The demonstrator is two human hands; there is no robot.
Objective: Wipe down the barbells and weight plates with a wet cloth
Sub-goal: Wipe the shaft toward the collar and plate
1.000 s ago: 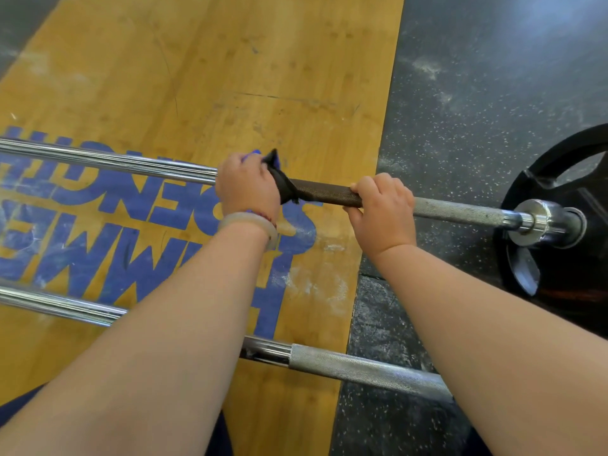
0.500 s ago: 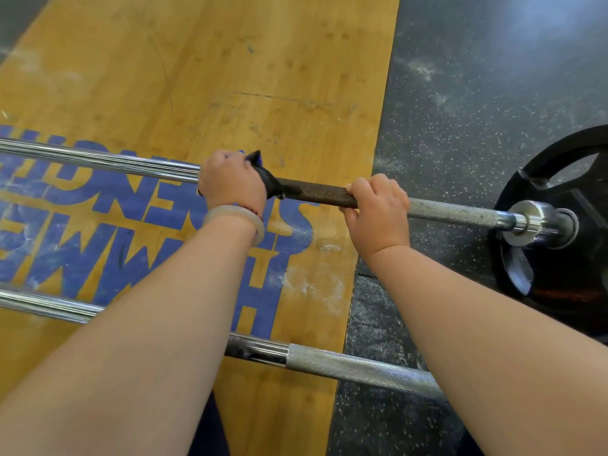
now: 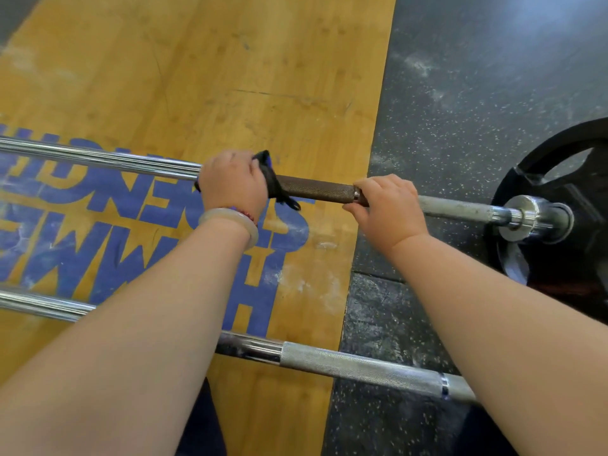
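A steel barbell point(image 3: 316, 189) runs left to right across the middle of the view, its knurled stretch between my hands dark and wet. My left hand point(image 3: 232, 185) grips a dark cloth point(image 3: 274, 184) wrapped round the bar. My right hand point(image 3: 390, 209) grips the same bar further right, fingers curled over it. A black weight plate point(image 3: 559, 159) sits on the bar's right sleeve. A second barbell point(image 3: 358, 365) lies nearer to me, partly hidden by my forearms.
The bars lie over a wooden lifting platform point(image 3: 230, 77) with blue lettering. Black speckled rubber flooring point(image 3: 493, 77) covers the right side. A pale bangle point(image 3: 230, 222) circles my left wrist.
My left hand with the cloth has slid left along the bar, leaving a longer dark wet stretch. My right hand has kept its grip in the same spot on the bar.
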